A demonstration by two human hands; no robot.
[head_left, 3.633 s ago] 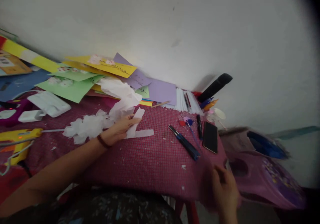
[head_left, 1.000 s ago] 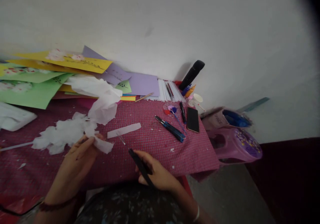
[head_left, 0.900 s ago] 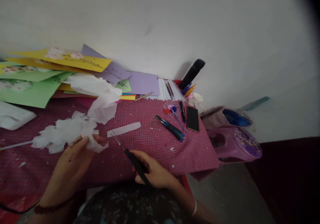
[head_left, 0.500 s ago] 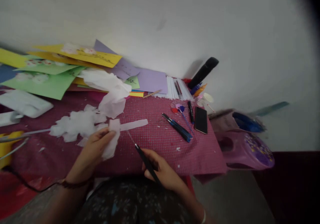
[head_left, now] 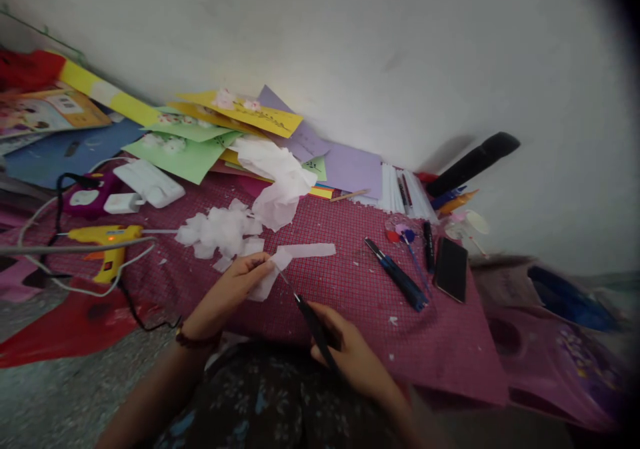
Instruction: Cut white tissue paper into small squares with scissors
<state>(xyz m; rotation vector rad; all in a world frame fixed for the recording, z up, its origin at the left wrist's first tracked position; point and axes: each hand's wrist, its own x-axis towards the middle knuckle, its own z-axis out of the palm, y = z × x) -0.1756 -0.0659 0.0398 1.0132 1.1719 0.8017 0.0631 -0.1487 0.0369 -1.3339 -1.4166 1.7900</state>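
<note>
My left hand [head_left: 237,285] pinches folded white tissue paper [head_left: 280,258] between thumb and fingers. A narrow white paper strip [head_left: 313,250] lies on the cloth just beyond it. My right hand [head_left: 353,355] is closed around a slim black-handled tool with a thin metal shaft [head_left: 316,329]. The shaft's tip reaches the paper beside my left fingertips; whether it pierces or only touches, I cannot tell. A heap of white tissue petals [head_left: 217,230] rests beyond my left hand, with a larger crumpled tissue sheet [head_left: 280,182] behind.
A yellow glue gun [head_left: 111,237] with cables lies left, near a purple power socket [head_left: 85,199]. Coloured cards [head_left: 187,159] are stacked by the wall. To the right are a blue-black cutter [head_left: 400,279], a black marker [head_left: 429,247] and a phone [head_left: 451,269] on the red checked cloth [head_left: 345,309].
My view has turned left, bringing the glue gun and socket more fully into sight. The tool's tip has come closer to the paper in my left hand.
</note>
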